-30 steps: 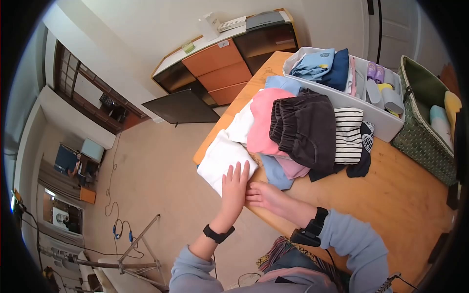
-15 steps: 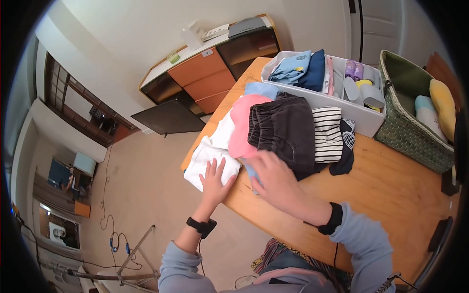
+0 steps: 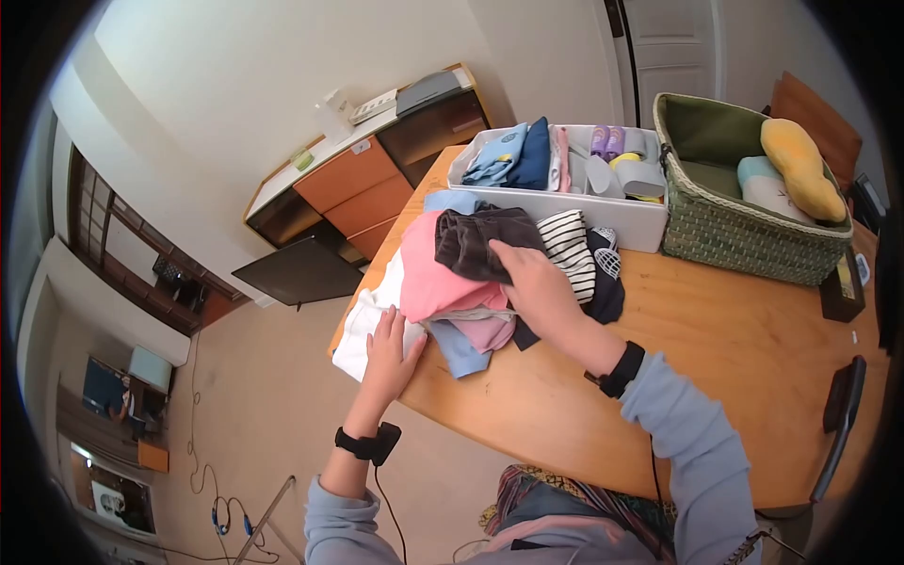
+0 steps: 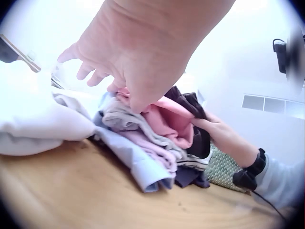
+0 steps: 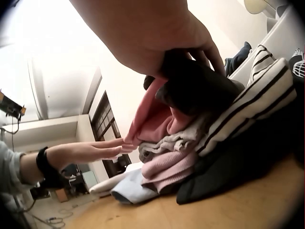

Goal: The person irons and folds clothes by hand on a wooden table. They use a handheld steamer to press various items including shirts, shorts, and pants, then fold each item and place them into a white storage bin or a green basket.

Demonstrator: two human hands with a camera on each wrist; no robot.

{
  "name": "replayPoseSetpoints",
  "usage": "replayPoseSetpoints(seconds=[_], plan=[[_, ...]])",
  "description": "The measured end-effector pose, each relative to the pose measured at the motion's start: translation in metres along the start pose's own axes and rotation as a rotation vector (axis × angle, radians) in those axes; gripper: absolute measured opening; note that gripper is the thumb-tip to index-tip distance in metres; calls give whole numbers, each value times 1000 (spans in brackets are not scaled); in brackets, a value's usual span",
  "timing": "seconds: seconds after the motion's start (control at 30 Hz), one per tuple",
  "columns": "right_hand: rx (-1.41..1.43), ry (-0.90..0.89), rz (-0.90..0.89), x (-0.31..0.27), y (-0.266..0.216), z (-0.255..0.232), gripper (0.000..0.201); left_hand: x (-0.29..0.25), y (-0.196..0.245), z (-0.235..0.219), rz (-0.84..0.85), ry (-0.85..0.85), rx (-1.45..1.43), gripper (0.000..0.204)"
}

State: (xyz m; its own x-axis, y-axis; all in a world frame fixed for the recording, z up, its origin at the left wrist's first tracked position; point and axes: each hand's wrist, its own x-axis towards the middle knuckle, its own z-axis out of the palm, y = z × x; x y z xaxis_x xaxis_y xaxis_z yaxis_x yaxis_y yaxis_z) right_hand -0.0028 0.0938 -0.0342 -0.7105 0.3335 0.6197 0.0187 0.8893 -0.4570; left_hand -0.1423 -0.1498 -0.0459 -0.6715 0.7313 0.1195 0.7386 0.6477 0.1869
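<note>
My right hand (image 3: 544,287) grips the near edge of a pair of dark grey trousers (image 3: 471,234), which bunch up on the clothes pile. Its fingers curl over the dark cloth in the right wrist view. Under the trousers lies a pink garment (image 3: 424,278), with lilac and light blue clothes (image 3: 461,353) sticking out at the bottom. My left hand (image 3: 386,356), fingers straight and spread, is over the white garment (image 3: 356,334) at the table's left corner, its fingertips close to the pink cloth. A black-and-white striped garment (image 3: 568,247) lies right of the trousers.
Behind the pile stands a white bin (image 3: 565,209) with folded clothes and purple and grey items. To its right is a green woven basket (image 3: 753,250) holding a yellow plush (image 3: 799,168). A dark piece with a white net pattern (image 3: 605,273) lies beside the stripes.
My right hand has left the white garment, reached up to the right and taken hold of the dark trousers, which are now bunched. My left hand stays on the white garment, fingers spread wider.
</note>
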Motion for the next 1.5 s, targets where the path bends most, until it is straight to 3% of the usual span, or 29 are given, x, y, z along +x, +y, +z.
replayPoseSetpoints(seconds=[0.07,0.13,0.27,0.3,0.33,0.4,0.47,0.5,0.57,0.63,0.7,0.77,0.83,0.9,0.97,1.0,1.03,1.1,1.13,1.2,1.3,1.37,1.5], plan=[[370,-45,230,10,-3,-29,39,5,12,-7,71,27,-66,68],[542,59,334,13,16,-36,38,12,26,-12,123,46,-462,72],[952,454,449,17,54,-54,46,18,46,-15,166,162,-550,74],[1186,519,463,16,43,-79,46,18,49,-16,164,244,-373,75],[1307,528,493,13,39,-101,45,19,54,-17,162,326,-197,76],[1408,556,516,4,33,-141,43,15,81,-27,218,311,-223,77],[1679,413,486,-7,27,-174,40,13,105,-33,327,294,-248,79],[1656,433,483,-13,26,-186,40,13,118,-34,350,292,-266,79],[1765,256,530,-31,24,-205,38,10,150,-37,443,160,-577,79],[1721,255,593,-51,18,-221,38,8,179,-36,469,62,-764,77],[1684,259,664,-73,15,-234,38,9,205,-30,499,-57,-1183,73],[1674,137,734,-97,15,-246,37,0,233,-37,489,-195,-1339,73],[1569,175,767,-121,11,-260,37,-4,253,-30,486,-552,-1446,77],[1375,198,846,-151,25,-265,40,-10,267,6,592,-522,-1289,85],[1160,164,1044,-198,65,-257,43,-25,279,17,398,-587,-895,88],[1089,115,1103,-224,84,-249,42,-26,278,32,738,-257,-596,93],[996,98,1200,-250,97,-235,39,-29,282,38,833,-75,-469,89],[890,101,1298,-279,95,-229,35,-33,292,38,917,-59,-383,75],[982,110,1317,-285,87,-230,34,-37,301,34,932,-64,-389,75],[1072,125,1340,-291,80,-231,33,-49,320,27,859,-488,-600,61],[1208,96,1296,-285,70,-229,34,-56,342,48,795,-631,-724,59],[1075,85,1185,-276,54,-224,37,-55,354,57,817,-598,-718,61],[1085,101,1062,-273,55,-203,45,-54,367,63,758,-540,-659,71]])
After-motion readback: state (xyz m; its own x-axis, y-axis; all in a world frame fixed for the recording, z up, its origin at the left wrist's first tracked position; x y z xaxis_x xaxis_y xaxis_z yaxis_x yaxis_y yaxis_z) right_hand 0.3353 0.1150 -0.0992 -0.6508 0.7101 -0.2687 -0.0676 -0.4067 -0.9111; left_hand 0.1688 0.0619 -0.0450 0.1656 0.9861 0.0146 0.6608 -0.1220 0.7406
